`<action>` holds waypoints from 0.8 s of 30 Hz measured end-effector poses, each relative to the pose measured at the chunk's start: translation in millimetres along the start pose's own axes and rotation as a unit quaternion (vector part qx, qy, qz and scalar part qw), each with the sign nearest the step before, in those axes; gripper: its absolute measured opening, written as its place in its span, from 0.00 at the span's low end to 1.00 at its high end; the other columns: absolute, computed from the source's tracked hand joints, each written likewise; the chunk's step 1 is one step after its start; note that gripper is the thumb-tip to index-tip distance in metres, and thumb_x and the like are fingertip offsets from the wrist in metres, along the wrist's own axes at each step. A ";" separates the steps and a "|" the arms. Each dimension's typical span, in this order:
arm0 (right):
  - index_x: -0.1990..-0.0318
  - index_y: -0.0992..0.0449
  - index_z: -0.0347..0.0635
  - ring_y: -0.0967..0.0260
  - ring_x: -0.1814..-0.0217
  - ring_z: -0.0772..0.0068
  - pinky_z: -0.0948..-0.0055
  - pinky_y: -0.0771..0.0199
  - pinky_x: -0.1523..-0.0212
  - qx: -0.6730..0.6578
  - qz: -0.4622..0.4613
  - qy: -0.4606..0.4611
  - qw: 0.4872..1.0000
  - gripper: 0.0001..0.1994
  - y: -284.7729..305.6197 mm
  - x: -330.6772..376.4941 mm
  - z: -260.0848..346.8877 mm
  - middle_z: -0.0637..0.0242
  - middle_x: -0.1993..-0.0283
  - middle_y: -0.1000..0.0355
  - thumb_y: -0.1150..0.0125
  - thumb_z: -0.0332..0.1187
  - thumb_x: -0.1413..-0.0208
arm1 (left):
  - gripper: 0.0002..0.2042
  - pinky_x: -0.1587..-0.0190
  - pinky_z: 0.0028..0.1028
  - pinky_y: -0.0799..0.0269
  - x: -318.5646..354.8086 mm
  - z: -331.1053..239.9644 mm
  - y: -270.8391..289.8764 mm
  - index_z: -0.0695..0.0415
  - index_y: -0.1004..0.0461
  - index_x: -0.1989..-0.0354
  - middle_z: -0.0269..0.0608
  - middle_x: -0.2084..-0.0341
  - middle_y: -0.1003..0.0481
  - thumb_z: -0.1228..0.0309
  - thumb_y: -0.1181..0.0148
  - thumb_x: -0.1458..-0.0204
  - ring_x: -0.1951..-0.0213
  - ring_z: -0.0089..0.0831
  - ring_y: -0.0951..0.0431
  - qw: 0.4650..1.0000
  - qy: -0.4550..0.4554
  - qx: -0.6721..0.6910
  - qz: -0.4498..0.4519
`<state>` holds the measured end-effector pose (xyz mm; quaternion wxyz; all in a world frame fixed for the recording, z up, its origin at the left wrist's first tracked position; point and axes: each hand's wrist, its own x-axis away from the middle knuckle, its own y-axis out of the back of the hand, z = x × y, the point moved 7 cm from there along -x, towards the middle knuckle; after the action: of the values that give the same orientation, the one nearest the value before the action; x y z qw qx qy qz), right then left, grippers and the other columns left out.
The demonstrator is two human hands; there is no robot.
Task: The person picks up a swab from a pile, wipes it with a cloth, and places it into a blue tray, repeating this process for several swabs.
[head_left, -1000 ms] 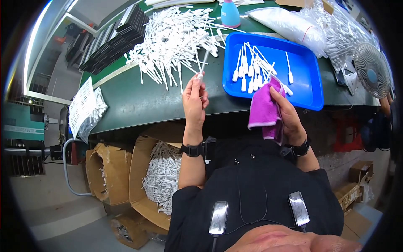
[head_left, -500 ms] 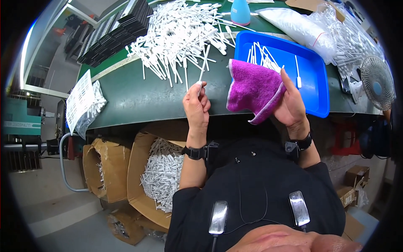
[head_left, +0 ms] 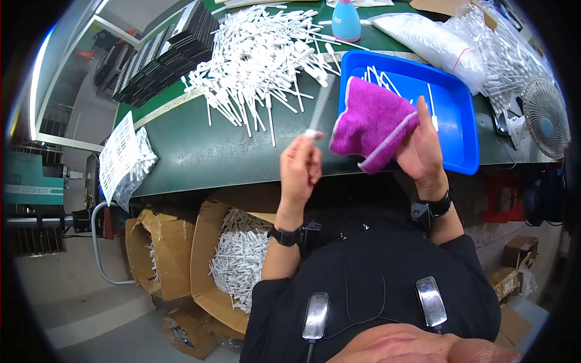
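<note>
Top centre-left: heap of white sticks (head_left: 260, 54) on a green table (head_left: 181, 160). Blue bottle (head_left: 346, 23), top centre. Blue tray (head_left: 472, 127), right of centre, its left part screened by a purple cloth (head_left: 375, 121). Fan (head_left: 546, 115), far right. Left hand (head_left: 299, 166), mid-frame: fingers curled, pinching a single swab (head_left: 320, 104) near its lower end, shaft blurred, slanting up. Right hand (head_left: 422, 148), right of centre: palm spread, thumb raised, cloth draped over its hidden fingers.
</note>
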<state>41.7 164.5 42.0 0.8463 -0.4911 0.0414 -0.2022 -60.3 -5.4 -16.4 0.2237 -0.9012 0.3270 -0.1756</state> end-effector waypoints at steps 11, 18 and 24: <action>0.57 0.30 0.41 0.32 0.65 0.76 0.75 0.32 0.61 0.148 0.159 0.129 0.967 0.15 13.7 -27.9 -51.2 0.67 0.64 0.29 0.56 0.43 0.35 | 0.11 0.86 0.21 0.40 -5.1 52.9 -52.8 0.60 0.32 0.52 0.32 0.80 0.29 0.70 0.51 0.41 0.86 0.20 0.32 0.994 -0.042 -0.039 0.089; 0.61 0.28 0.42 0.36 0.67 0.86 0.81 0.37 0.68 0.310 -0.099 0.157 0.933 0.15 29.0 -12.1 -25.8 0.74 0.67 0.31 0.55 0.43 0.35 | 0.07 0.75 0.30 0.31 26.7 15.4 -73.5 0.62 0.26 0.61 0.42 0.78 0.26 0.73 0.44 0.46 0.78 0.26 0.23 0.774 -0.183 -0.552 0.251; 0.61 0.28 0.41 0.37 0.68 0.86 0.82 0.38 0.68 0.351 0.025 0.017 0.936 0.15 18.0 0.8 -51.3 0.75 0.69 0.32 0.54 0.43 0.35 | 0.09 0.79 0.23 0.37 -5.4 -52.3 -65.1 0.63 0.25 0.65 0.37 0.84 0.31 0.69 0.46 0.43 0.82 0.19 0.31 0.912 -0.146 -0.380 0.052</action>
<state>34.1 130.2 0.5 0.9689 -0.1579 -0.0054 -0.1906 -55.1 27.8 60.2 -0.0812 -0.9154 0.3794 0.1075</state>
